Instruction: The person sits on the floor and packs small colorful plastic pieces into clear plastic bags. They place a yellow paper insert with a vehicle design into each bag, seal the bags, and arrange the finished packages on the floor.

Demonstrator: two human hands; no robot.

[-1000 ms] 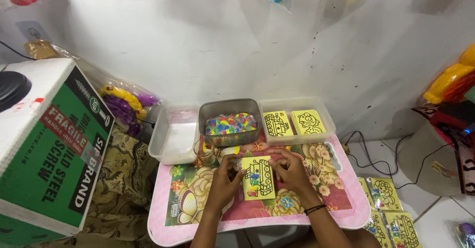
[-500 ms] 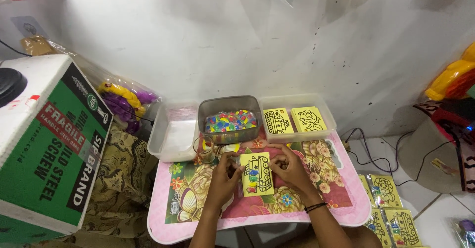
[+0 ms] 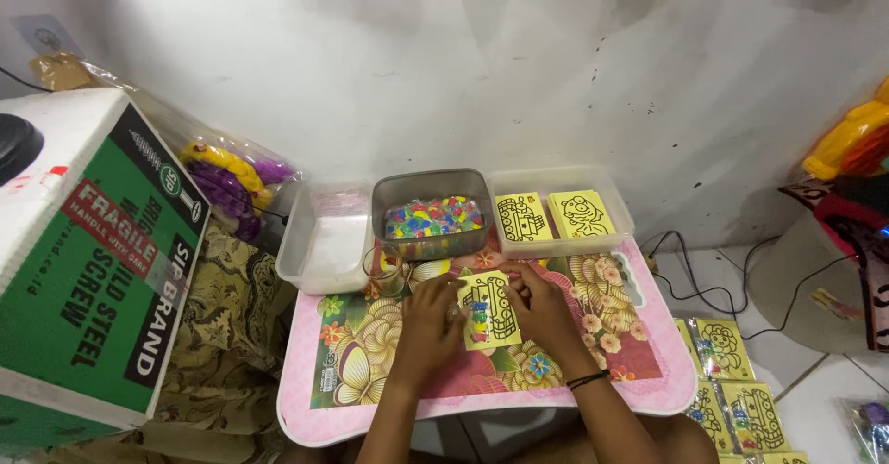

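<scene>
So, head view: both hands meet mid-table on a yellow picture card (image 3: 488,309) w/ small coloured bits stuck along its left side. Left hand (image 3: 432,314) pinches the card's left edge, fingers curled; right hand (image 3: 539,305) grips the right edge & top, fingers bent over it, black band on wrist. Card sits just above the pink floral table (image 3: 370,399), near its back edge. Behind: grey tub of multicoloured beads (image 3: 432,216), clear tray w/ two more yellow cards (image 3: 554,215) to its right, white-filled clear tray (image 3: 326,239) to its left. Green-white carton (image 3: 88,260) stands far left.
</scene>
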